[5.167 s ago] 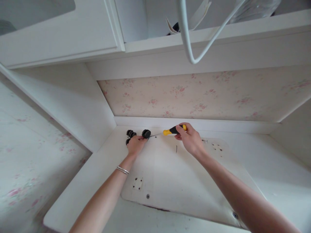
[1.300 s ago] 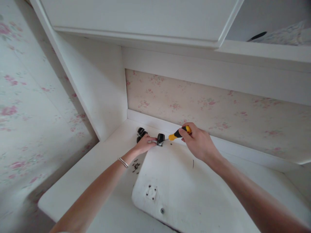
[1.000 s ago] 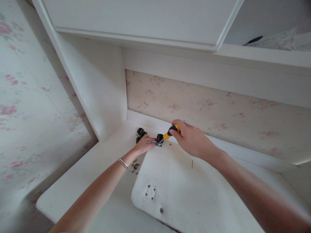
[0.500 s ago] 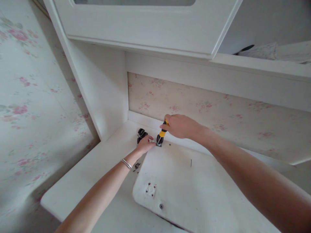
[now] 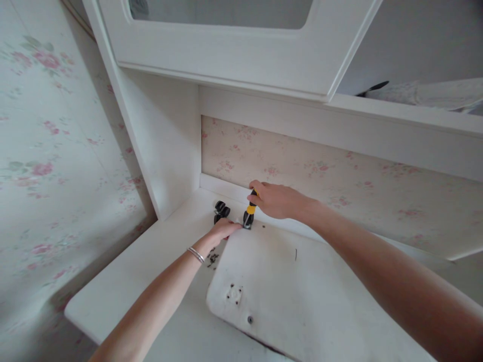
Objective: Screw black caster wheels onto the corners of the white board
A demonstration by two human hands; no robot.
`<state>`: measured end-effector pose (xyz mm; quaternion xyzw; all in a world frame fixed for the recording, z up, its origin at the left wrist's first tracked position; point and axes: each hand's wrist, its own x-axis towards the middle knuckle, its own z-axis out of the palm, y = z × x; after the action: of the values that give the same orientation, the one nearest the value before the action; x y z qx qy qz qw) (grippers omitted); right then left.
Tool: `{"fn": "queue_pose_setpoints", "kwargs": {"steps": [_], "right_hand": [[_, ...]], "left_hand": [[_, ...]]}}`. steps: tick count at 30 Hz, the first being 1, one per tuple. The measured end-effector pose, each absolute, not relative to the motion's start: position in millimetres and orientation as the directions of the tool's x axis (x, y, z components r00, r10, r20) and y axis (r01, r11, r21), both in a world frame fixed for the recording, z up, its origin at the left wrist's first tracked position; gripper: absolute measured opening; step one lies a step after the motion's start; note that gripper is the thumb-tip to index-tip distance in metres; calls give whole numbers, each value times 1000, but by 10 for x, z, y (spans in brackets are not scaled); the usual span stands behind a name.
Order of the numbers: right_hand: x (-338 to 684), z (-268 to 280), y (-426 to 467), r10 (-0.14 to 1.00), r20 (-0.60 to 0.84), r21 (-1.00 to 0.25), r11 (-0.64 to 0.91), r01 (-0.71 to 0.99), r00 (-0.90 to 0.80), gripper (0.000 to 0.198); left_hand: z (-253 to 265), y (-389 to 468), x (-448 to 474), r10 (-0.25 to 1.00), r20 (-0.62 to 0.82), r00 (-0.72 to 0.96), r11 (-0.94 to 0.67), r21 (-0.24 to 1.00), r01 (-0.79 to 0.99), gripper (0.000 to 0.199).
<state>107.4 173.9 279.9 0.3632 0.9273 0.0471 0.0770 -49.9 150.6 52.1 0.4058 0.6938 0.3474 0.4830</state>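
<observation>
At panel corner: R hand wrapped rd. screwdriver, tip at caster base; L hand alongside, grip unclear.

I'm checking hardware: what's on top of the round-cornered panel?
A black caster sits at the far left corner of the panel, a screwdriver at its metal plate; elsewhere, a thin dark line, four holes and a round fitting. What's beneath the caster is covered.
</observation>
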Motion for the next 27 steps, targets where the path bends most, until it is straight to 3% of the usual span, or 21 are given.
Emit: {"fn": "queue_pose_setpoints", "kwargs": {"steps": [4, 9, 14, 19, 24, 27], "right_hand": [[1021, 2841, 1700, 682, -96, 146, 730, 668, -725, 45], [998, 2852, 1704, 733, 7, 250, 657, 711, -680, 57], [1010, 2892, 1703, 689, -130, 148, 725, 673, -713, 44], [979, 2899, 1681, 744, -35, 236, 655, 718, -667, 55], [985, 2893, 1699, 706, -106, 168, 706, 688, -700, 48], [986, 2899, 1708, 736, -93, 229, 671, 705, -671, 55]], "left_hand": [[572, 1518, -446, 899, -373, -228, 420, 882, 213, 27], [605, 1505, -419, 896, -353, -269, 400, 905, 145, 36], [631, 1482, -424, 900, -343, -269, 383, 917, 112, 38], [656, 1467, -417, 901, -343, -266, 380, 919, 101, 35], [680, 1453, -410, 898, -350, -268, 385, 918, 92, 36], [678, 1452, -412, 896, -353, -269, 388, 918, 88, 36]]}}
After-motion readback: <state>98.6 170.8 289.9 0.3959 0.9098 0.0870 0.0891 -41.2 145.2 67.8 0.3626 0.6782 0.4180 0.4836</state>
